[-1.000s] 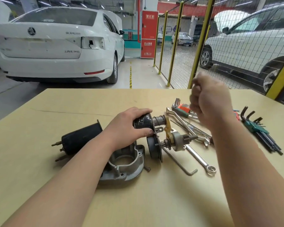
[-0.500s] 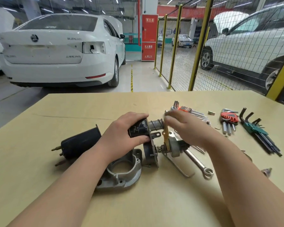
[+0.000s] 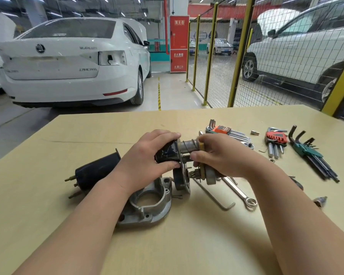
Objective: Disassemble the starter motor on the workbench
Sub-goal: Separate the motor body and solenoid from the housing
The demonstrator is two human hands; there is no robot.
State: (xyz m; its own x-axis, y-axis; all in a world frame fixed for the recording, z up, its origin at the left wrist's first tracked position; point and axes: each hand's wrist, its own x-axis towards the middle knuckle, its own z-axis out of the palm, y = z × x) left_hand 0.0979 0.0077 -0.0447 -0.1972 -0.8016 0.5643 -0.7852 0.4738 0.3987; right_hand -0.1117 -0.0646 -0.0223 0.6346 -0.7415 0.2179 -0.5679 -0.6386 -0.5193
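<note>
Closing in since the earlier frame, our right hand (image 3: 218,155) pinches the starter motor's plunger (image 3: 189,146); just left of it, our left hand (image 3: 147,155) grips the black solenoid (image 3: 167,153), with the aluminium housing (image 3: 149,203) beneath that wrist.

The person is working with both forearms bare and uncovered from the near edge of the desk (image 3: 187,251) up to the wrists, and the left hand (image 3: 147,154) and right hand (image 3: 222,156) are likewise showing bare skin throughout, with rounded knuckles and short, neatly trimmed thumbnails.
</note>
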